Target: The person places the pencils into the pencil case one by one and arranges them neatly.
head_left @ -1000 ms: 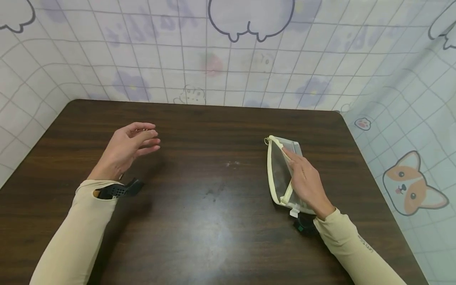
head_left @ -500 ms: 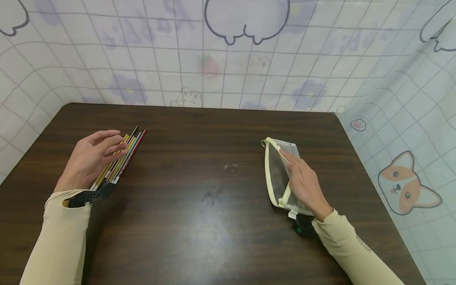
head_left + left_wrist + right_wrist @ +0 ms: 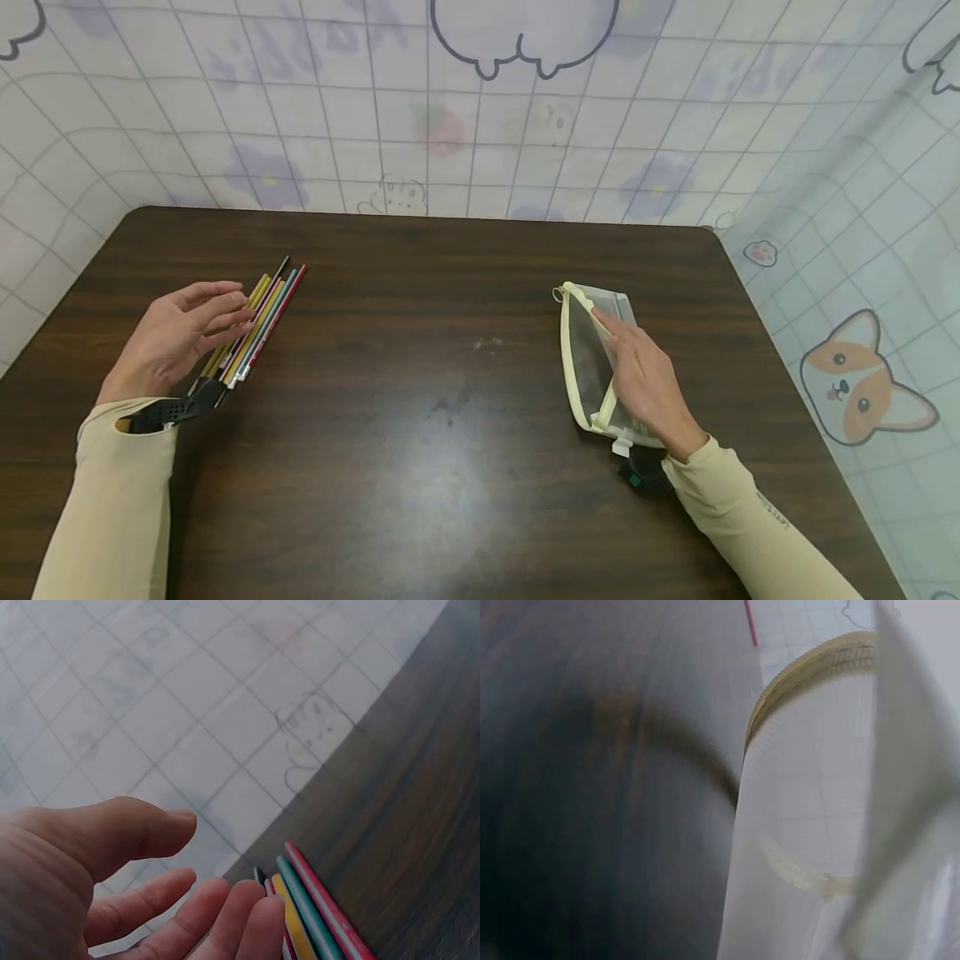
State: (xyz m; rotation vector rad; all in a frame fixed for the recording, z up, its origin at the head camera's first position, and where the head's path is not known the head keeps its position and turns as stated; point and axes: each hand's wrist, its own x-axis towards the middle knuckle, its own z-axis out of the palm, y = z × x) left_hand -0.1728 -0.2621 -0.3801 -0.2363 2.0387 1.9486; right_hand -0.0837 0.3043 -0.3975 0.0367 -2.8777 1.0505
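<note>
In the head view, my left hand (image 3: 183, 333) has its fingers loosely bent with nothing between them. It is over the left side of several coloured pencils (image 3: 266, 321) bundled on the table, partly hiding them; whether it touches them I cannot tell. Yellow, teal, red and black ones show beyond its fingertips in the left wrist view. At the right, my right hand (image 3: 647, 379) holds the side of a translucent zip pouch (image 3: 588, 358) with pale yellow edging, its mouth unzipped and spread toward the left. The thumb is hidden. Only the pouch's side (image 3: 802, 802) fills the right wrist view.
A dark wooden table (image 3: 420, 433) lies under both hands. White gridded cloth (image 3: 360, 108) with cartoon prints hangs behind it and along the sides. A small white tag (image 3: 621, 447) sticks out from the pouch's near end.
My left hand has moved left, and the pencils it covered a second ago are now in sight. The right hand and the pouch have stayed in place.
</note>
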